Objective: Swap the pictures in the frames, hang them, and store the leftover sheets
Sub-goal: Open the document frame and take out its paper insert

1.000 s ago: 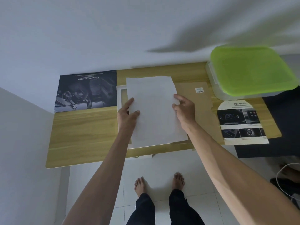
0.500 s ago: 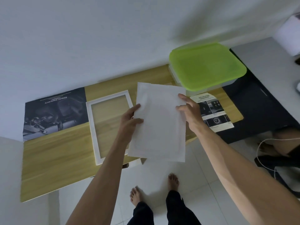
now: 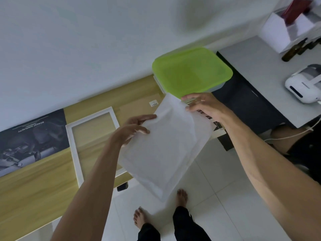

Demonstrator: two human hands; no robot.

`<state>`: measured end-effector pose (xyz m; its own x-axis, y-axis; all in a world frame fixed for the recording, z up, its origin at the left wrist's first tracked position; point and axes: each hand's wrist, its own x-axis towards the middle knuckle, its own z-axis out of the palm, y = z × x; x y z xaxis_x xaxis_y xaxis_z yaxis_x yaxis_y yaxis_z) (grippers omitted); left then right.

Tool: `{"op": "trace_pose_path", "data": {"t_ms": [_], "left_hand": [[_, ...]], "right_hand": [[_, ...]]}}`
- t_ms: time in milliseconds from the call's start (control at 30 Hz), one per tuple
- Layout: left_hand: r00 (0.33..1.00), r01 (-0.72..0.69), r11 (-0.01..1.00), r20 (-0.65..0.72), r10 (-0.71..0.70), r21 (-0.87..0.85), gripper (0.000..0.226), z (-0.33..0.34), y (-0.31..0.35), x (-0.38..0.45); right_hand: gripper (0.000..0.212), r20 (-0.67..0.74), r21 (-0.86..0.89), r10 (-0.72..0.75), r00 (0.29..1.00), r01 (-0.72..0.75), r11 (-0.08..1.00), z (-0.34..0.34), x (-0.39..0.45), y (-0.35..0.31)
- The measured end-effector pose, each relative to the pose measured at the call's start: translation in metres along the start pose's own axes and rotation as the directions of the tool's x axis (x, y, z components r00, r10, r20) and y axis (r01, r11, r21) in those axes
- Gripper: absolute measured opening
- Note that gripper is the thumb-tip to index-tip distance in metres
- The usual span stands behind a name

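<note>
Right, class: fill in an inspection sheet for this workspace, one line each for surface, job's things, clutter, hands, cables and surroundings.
Surface: wooden table against a white wall.
Job's things: white sheet held up in the air, partly past the table's front edge; empty white frame lying flat; dark car poster at the table's left end; brown backing board beside the frame; printed leaflet mostly hidden by the sheet.
Clutter: green-lidded box at the table's right end.
Hands: left hand and right hand each pinch the sheet's upper edge.
Cables: white cable at right.
Surroundings: white tiled floor; grey counter with a white appliance, bottles and a white box.
</note>
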<state>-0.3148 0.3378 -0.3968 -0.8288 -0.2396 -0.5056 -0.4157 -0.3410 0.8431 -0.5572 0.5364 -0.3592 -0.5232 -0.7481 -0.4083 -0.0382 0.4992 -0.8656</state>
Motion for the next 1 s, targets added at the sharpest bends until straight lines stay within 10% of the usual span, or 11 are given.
{"op": "trace_pose_path", "data": {"t_ms": [267, 500, 667, 1000], "left_hand": [[1.000, -0.005, 0.994, 0.027, 0.002, 0.110, 0.059, 0.009, -0.008, -0.004], [0.976, -0.064, 0.975, -0.216, 0.016, -0.214, 0.052, 0.038, -0.017, 0.017], [0.861, -0.225, 0.937, -0.504, 0.063, -0.266, 0.041, 0.097, -0.041, 0.061], [0.620, -0.102, 0.994, -0.778, 0.098, 0.044, 0.036, 0.148, -0.072, 0.128]], "right_hand": [[0.038, -0.065, 0.197, 0.040, 0.997, -0.027, 0.980, -0.038, 0.001, 0.018], [0.039, -0.163, 0.347, 0.071, 0.984, -0.010, 0.938, -0.093, 0.009, 0.057], [0.039, -0.194, 0.399, 0.113, 0.975, -0.027, 0.917, -0.134, 0.022, 0.103], [0.043, -0.261, 0.184, 0.107, 0.959, -0.060, 0.981, -0.162, 0.061, 0.164]]}}
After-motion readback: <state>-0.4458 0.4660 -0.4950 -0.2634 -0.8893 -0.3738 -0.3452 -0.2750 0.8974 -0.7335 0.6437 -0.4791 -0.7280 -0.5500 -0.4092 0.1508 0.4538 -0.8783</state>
